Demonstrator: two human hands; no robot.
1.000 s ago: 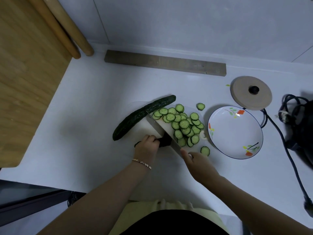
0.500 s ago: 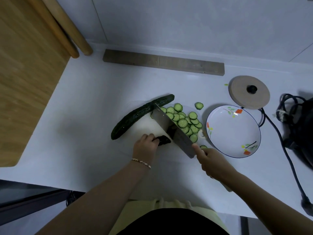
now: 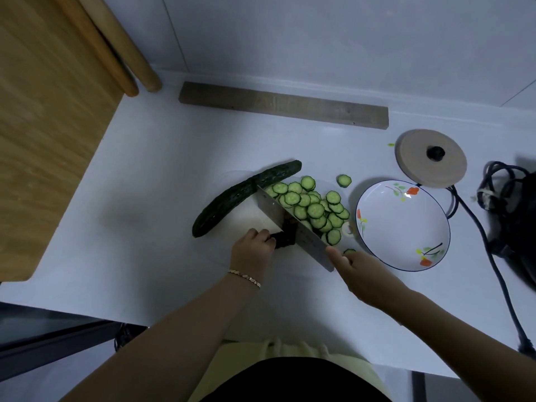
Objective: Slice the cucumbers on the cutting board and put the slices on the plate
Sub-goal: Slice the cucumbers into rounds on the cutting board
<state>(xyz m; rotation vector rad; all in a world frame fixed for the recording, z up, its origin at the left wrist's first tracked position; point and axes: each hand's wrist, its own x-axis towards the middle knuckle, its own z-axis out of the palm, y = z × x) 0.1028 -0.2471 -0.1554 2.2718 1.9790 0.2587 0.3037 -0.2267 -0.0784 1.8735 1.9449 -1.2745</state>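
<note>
Your left hand point(image 3: 251, 251) pinches the dark cucumber stub point(image 3: 285, 237) on the cutting board point(image 3: 246, 220), and the cleaver point(image 3: 311, 246) is against it. Your right hand point(image 3: 359, 271) grips the cleaver, covering its handle. The slices point(image 3: 314, 208) lie beyond the blade, near the plate point(image 3: 403, 227). The board's edges are faint.

white flower-patterned plate point(image 3: 385, 227), dark-green cucumber point(image 3: 232, 198)
</note>
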